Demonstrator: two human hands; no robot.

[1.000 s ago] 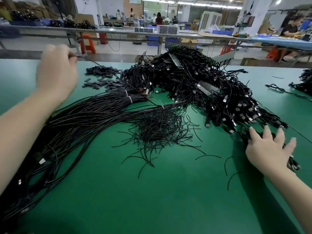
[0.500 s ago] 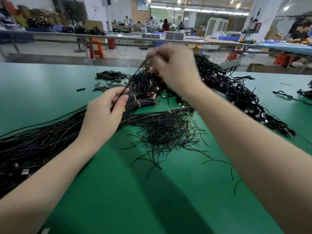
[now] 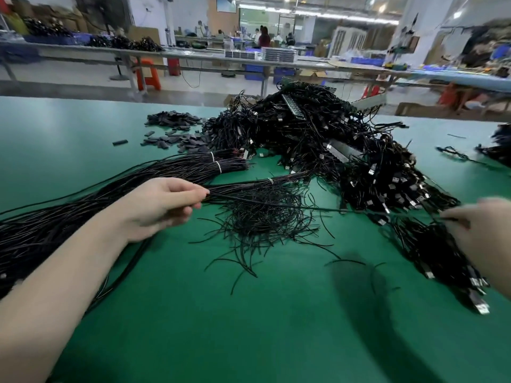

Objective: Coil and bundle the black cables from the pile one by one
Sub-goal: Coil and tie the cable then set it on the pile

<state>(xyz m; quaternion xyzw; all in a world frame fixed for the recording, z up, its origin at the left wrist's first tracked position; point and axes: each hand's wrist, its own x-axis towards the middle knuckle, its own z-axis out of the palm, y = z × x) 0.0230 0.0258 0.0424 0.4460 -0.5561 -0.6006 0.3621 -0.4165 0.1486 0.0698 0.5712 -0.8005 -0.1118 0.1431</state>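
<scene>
- Cable (image 3: 304, 207) stretched between my hands: left hand (image 3: 160, 205) pinching one end, right hand (image 3: 481, 230) (blurry) seems to grip the other.
- Not coiled yet; huge pile (image 3: 318, 139) behind still waits.

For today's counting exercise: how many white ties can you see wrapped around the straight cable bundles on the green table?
3. Two sit close together on the upper bundles, one just above the other. The third wraps the lower bundle, right of the left hand. Others may be hidden in the pile.

Bright overhead strip lights lit the hall; sheen lay on the green table (image 3: 69, 139), soft shadows fell beneath the motion-blurred right hand (image 3: 481, 230), edges bowed.
</scene>
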